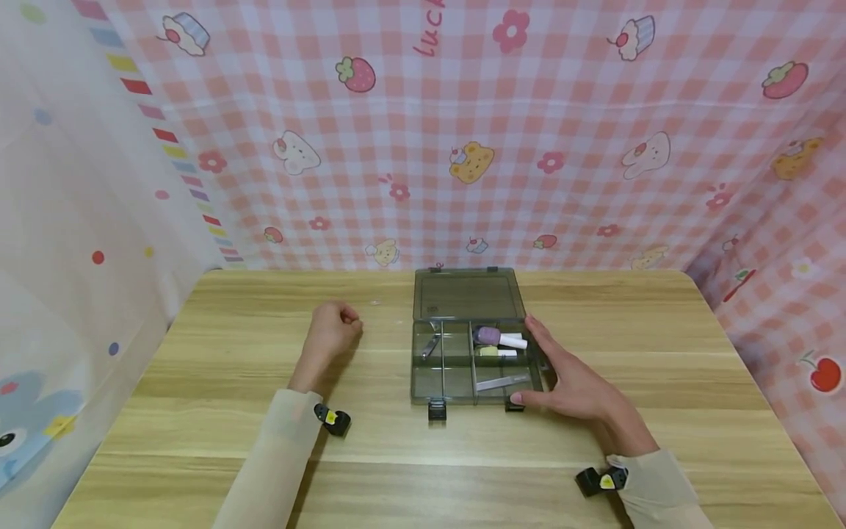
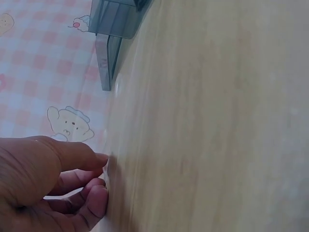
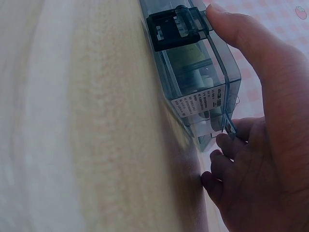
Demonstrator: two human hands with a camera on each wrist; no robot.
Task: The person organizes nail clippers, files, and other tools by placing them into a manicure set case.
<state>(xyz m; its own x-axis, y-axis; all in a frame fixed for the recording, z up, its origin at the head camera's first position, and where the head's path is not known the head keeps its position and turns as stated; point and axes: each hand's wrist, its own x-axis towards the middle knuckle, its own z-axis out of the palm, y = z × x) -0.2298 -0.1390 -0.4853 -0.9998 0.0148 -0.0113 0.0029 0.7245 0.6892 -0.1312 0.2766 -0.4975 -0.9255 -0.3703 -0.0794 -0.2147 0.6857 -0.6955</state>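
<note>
A smoky see-through compartment box (image 1: 426, 383) lies on the table with its lid (image 1: 468, 294) folded back. It contains nail clippers (image 1: 431, 345), a purple nail polish bottle (image 1: 489, 336), a yellow-green nail polish bottle (image 1: 487, 353) and a pale flat bar (image 1: 504, 383). My right hand (image 1: 573, 378) holds the box's right side, thumb at the front corner by a black latch (image 3: 176, 29), fingers towards the back. Left of the box, my left hand (image 1: 333, 329) is down at the tabletop. Its thumb and fingers pinch a small clear piece (image 2: 106, 169), mostly hidden.
Another small clear piece (image 1: 375, 302) lies on the wooden table (image 1: 383, 470) between my left hand and the lid. A checked pink cloth (image 1: 396, 132) hangs behind the table. Below the box's front edge sticks out a second black latch (image 1: 437, 411).
</note>
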